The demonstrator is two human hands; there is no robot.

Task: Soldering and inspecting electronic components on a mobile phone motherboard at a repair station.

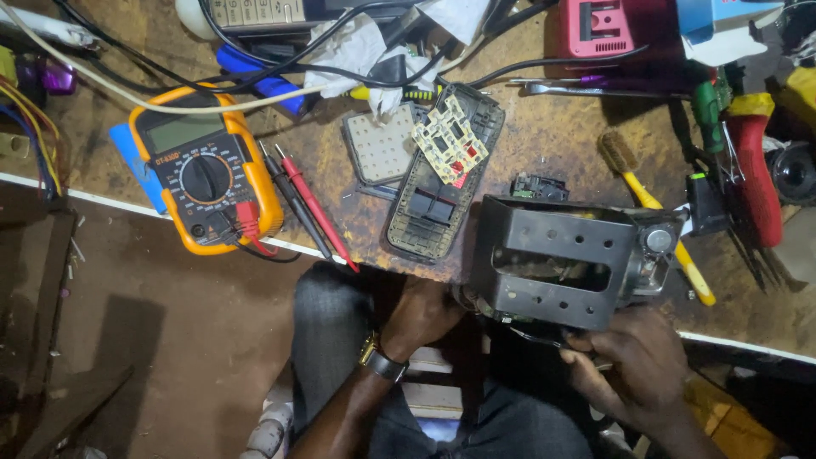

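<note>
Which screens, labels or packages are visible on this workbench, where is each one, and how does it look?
Orange-cased multimeter: left on the bench, with a grey rectangular screen, blank, above a black round dial.
Grey device with pale keys: top edge, only partly in view.
Blue-and-white cardboard box: top right corner.
Red plastic block: top, right of centre, square with a dark slot.

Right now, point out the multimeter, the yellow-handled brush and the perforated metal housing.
multimeter [205, 177]: head view, on its round dial.
yellow-handled brush [643, 196]: head view, on the yellow handle just below the bristles.
perforated metal housing [552, 236]: head view, on its top face above the long slot.
</note>
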